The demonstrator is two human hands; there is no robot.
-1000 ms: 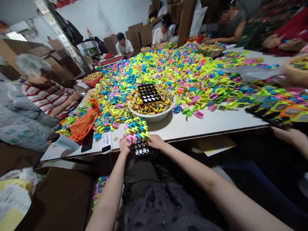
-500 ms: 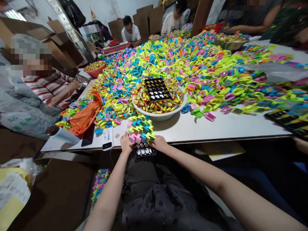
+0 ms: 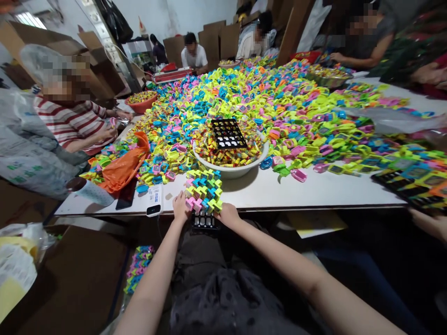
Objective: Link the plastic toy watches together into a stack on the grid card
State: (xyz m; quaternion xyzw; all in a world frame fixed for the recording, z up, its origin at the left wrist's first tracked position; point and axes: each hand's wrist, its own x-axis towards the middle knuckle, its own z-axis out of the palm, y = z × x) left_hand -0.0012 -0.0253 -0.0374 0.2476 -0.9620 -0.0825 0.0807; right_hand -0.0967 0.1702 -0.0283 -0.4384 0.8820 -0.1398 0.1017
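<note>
A black tray (image 3: pixel 204 220) with pale slots hangs over the table's front edge, its far part covered by rows of yellow, blue and pink toy watches (image 3: pixel 204 190). My left hand (image 3: pixel 181 207) grips the left side of this tray and my right hand (image 3: pixel 227 215) grips the right side; the fingertips are partly hidden. Just beyond stands a white basin (image 3: pixel 232 172) heaped with small yellow and red candies (image 3: pixel 226 157). A second black tray (image 3: pixel 228 134) lies on top of the candies.
A big pile of toy watches (image 3: pixel 279 97) covers the table (image 3: pixel 314 193). At the left are an orange bag (image 3: pixel 125 167), a cup (image 3: pixel 92 191), a phone and a white device (image 3: pixel 154 209). People sit around; a person's hand (image 3: pixel 429 223) is near another tray at right.
The view has shifted slightly. The held tray now shows its watches more face-on from above, with less of its bare slots visible. Both hands keep their hold.
</note>
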